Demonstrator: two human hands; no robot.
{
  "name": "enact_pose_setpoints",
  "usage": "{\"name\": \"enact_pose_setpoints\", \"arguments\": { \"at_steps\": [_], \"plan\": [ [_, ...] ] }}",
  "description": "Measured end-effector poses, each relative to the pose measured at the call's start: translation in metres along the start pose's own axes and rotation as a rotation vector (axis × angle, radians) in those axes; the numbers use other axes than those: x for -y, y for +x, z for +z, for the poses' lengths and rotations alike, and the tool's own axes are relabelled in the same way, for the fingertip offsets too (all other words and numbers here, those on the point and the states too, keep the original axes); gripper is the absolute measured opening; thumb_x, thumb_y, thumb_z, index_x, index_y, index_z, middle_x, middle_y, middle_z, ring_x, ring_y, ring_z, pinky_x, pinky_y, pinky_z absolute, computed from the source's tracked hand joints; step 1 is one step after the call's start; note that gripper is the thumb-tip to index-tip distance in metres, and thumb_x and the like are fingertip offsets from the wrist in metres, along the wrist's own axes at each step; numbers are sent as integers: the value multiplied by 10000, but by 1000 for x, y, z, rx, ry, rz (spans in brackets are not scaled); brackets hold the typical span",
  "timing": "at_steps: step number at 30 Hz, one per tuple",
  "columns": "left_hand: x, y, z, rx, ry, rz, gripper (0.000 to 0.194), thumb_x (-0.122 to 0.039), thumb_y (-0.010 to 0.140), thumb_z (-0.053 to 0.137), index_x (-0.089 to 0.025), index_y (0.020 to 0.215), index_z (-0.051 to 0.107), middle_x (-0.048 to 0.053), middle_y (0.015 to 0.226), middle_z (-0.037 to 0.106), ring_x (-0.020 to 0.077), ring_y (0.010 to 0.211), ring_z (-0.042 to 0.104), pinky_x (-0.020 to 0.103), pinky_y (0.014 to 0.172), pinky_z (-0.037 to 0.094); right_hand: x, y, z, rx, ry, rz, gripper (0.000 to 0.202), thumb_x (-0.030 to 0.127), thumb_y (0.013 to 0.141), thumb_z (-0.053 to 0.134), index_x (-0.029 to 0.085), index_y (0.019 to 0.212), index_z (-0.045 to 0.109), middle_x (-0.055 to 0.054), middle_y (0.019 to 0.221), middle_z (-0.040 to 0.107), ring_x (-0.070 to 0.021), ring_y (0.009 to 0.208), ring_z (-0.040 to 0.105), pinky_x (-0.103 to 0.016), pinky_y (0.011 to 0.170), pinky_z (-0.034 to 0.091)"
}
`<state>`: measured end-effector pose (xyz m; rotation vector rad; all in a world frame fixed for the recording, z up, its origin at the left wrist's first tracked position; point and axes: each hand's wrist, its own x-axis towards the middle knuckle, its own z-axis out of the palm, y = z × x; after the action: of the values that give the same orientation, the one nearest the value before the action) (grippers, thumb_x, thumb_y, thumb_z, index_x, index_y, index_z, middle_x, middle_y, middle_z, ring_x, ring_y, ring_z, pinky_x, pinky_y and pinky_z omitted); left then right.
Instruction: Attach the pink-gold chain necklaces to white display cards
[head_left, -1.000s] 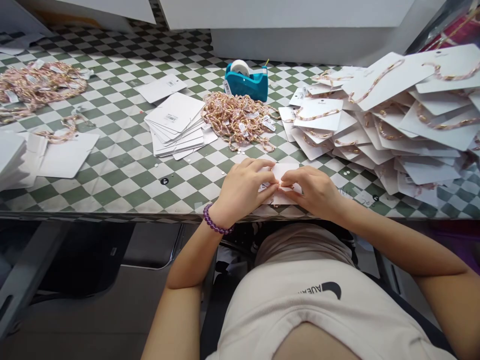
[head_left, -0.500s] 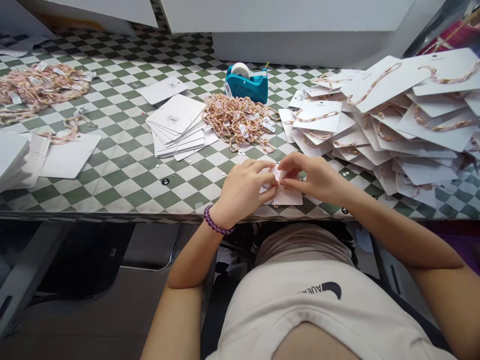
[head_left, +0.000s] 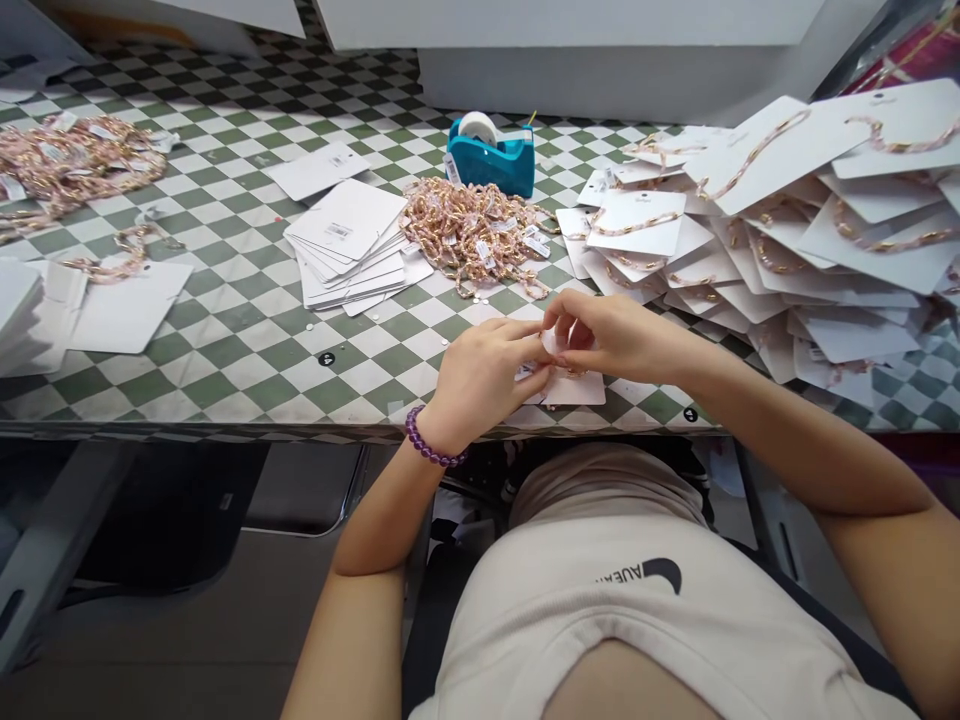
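Note:
Close to the table's front edge, both hands meet over a white card (head_left: 583, 391) that bears part of a pink-and-gold beaded bracelet. My left hand (head_left: 491, 375), with purple beads at the wrist, is closed on the card's left side and covers much of it. My right hand (head_left: 619, 338) is in a pinch at the card's upper part, thumb and forefinger close to the left fingertips. What that pinch holds is too small to make out. Just beyond the hands lies a pile of beaded bracelets (head_left: 476, 235) with small tags.
Blank white cards (head_left: 352, 225) lie stacked left of the pile. A teal tape dispenser (head_left: 491, 165) stands behind it. Cards with bracelets (head_left: 795, 240) are heaped high at right. Another bracelet heap (head_left: 82, 165) lies far left, on the checkered tablecloth (head_left: 247, 330).
My right hand has shifted slightly up and left, its fingers closer to the left hand. My left hand stays on the card. The whole view has shifted a little.

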<state>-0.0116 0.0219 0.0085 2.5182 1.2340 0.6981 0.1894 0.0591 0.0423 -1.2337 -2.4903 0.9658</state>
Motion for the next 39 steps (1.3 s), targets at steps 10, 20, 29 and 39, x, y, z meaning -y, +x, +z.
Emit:
{"name": "enact_pose_setpoints", "arguments": {
  "at_steps": [10, 20, 29, 39],
  "plan": [
    [2, 1, 1, -3, -3, 20, 169, -290, 913, 595, -234, 896, 753, 12, 1224, 712, 237, 1098, 651, 369, 908, 513, -5, 10, -4, 33, -3, 29, 233, 154, 812, 602, 187, 1036, 547, 9, 739, 656, -118, 648, 609, -239, 582, 436],
    [2, 2, 0, 16, -11, -22, 130, -269, 883, 615, -192, 905, 717, 49, 1122, 746, 236, 1101, 658, 350, 932, 511, -12, 17, -5, 62, -86, -13, 222, 250, 817, 637, 208, 998, 515, 17, 683, 607, -116, 569, 525, -242, 521, 366],
    [3, 2, 2, 12, -60, -24, 152, -289, 906, 605, -190, 929, 718, 63, 1247, 703, 231, 1158, 650, 373, 984, 501, -6, -17, 24, -382, -395, -175, 192, 302, 955, 521, 186, 974, 673, -85, 959, 651, -194, 875, 565, -334, 793, 449],
    [5, 3, 1, 41, -85, -26, 195, -309, 935, 590, -178, 986, 725, 70, 1264, 694, 233, 1166, 646, 378, 1003, 485, -8, -37, 56, -493, -779, -144, 267, 385, 959, 543, 281, 1166, 677, -60, 1137, 669, -262, 1096, 492, -416, 902, 356]
  ]
}}
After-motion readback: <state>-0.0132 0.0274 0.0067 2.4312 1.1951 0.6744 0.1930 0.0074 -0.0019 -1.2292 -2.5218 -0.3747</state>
